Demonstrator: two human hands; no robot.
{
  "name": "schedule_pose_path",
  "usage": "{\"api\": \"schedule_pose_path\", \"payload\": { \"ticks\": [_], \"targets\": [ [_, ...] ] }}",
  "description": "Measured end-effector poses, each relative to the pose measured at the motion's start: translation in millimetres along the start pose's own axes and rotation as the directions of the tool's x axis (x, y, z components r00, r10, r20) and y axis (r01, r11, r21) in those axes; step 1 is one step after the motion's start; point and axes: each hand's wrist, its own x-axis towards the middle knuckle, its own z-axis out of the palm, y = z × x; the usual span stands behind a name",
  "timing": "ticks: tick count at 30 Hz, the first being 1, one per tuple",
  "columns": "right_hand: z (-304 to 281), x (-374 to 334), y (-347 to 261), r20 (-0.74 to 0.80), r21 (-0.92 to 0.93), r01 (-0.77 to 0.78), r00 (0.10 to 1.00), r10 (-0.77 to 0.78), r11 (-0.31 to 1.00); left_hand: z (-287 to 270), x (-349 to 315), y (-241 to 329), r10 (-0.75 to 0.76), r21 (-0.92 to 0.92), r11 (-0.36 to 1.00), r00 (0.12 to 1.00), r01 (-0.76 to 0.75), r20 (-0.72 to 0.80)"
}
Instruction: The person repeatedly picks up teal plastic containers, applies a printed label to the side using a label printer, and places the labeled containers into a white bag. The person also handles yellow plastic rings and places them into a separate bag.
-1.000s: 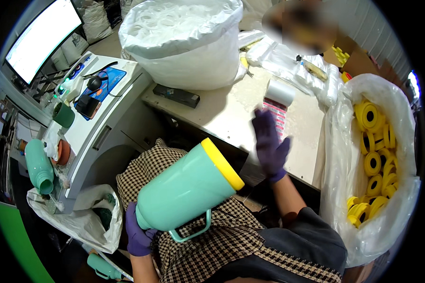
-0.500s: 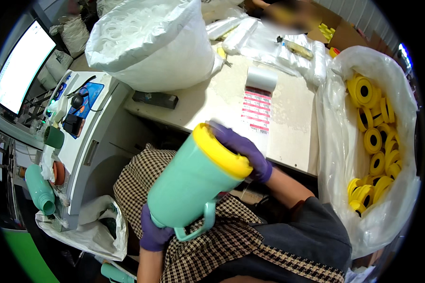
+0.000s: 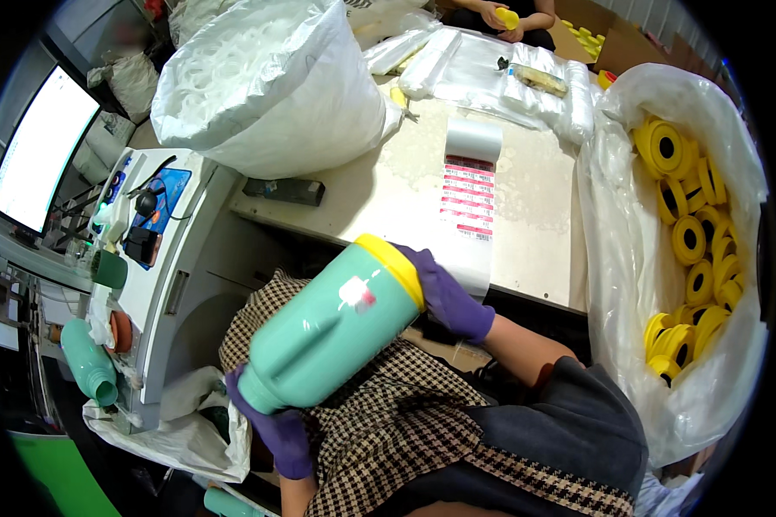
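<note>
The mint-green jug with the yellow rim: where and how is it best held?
Probably at both ends: the mint-green jug slants, its body broad and smooth. I'd cup the narrower end from the lower left, as the left hand does, and steady the yellow rim from the right, where the right hand is. Its handle seems to face upward, so gripping from above might also work.

The jug [image 3: 323, 362] looks smooth, glossy plastic, the apron [image 3: 397, 388] matt cloth, the label strip [image 3: 468, 194] paper.

Glossy mint-green jug [image 3: 323, 336], yellow-rimmed, tilted
</note>
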Motion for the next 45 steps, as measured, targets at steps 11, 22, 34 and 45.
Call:
{"api": "schedule_pose_path", "payload": {
  "ticks": [11,22,34,45],
  "targets": [
    [-17.2,-21.9,-0.1,-0.628,0.060,0.382,0.733,-0.263,0.922,53.9,166.1,192.0,0.736,0.315,0.530,0.611,-0.788,0.290],
    [-38.6,-41.7,-3.2,-0.608,0.067,0.312,0.766,-0.209,0.948,103.9,214.7,139.8,0.711,0.329,0.575,0.657,-0.749,0.251],
    [-29.0,-28.7,-5.3,-0.525,-0.143,0.219,0.810,-0.261,0.965,80.2,150.7,127.9,0.619,0.278,0.748,0.785,-0.603,0.036],
    [-16.9,-21.0,15.2,-0.429,0.035,0.117,0.899,-0.091,0.992,-3.9,142.6,30.0,0.186,0.126,0.975,0.983,-0.183,-0.013]
  ]
}}
